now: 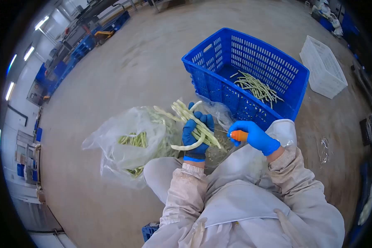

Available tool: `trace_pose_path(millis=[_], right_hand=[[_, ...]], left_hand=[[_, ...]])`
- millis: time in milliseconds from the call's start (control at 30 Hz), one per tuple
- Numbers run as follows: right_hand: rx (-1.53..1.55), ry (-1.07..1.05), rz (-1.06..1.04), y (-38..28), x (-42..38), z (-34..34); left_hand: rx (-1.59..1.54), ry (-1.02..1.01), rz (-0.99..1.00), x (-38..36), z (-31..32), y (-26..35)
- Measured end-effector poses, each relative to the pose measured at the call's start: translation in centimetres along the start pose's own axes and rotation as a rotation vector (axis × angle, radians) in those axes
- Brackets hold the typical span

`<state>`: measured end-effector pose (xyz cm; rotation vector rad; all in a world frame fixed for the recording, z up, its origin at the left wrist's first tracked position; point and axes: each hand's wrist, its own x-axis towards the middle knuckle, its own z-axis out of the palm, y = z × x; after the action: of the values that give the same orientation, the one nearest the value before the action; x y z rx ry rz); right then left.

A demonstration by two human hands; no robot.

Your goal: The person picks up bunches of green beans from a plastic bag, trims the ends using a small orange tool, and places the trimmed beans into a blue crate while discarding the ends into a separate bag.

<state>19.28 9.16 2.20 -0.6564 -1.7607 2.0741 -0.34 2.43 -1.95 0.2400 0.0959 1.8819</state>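
My left hand [189, 136], in a blue glove, is wrapped around a bunch of pale green beans [181, 110] whose ends stick out on both sides. One curved bean hangs below the bunch towards me. My right hand [258, 135], also gloved in blue, grips a small knife by its orange handle [239, 135]. Its thin blade points left, at the lower ends of the held beans. Left of my hands lies a clear plastic bag [111, 128] with more beans in it. Beyond my right hand stands a blue crate [206, 76] with a loose pile of cut beans [256, 87] inside.
A white plastic crate [323, 68] stands on the floor past the blue crate. Small bean scraps [215, 153] lie on plastic between my knees. A scrap of clear plastic [323, 149] is on the floor at right. Another person [328, 12] is far off at the upper right.
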Motion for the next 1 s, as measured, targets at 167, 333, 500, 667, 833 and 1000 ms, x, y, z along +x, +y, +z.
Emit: trace_pose_path(millis=[167, 333, 500, 667, 833, 1000], right_hand=[[0.084, -0.017, -0.02, 0.0, -1.9, -0.2], [0.067, -0.013, -0.038, -2.0, -3.9, -0.6], [0.158, -0.027, -0.146, -2.3, -5.0, -2.1], [0.406, -0.004, -0.338, -2.1, -4.9, -3.7], [0.611, -0.036, -0.56, -3.0, -5.0, -6.2], [0.877, 0.013, -0.562, -1.6, -3.7, -8.4]], left_hand=[[-0.11, 0.109, 0.061, 0.2, -0.3, 1.0], [-0.041, 0.325, 0.235, 2.0, -4.7, 3.5], [0.074, 0.224, 0.259, 2.4, -7.5, 6.4], [0.222, 0.513, 0.557, 3.0, -5.9, 7.1], [0.771, 0.583, 0.949, 3.8, -6.0, 7.4], [0.441, 0.305, 0.606, 2.7, -4.6, 7.9]])
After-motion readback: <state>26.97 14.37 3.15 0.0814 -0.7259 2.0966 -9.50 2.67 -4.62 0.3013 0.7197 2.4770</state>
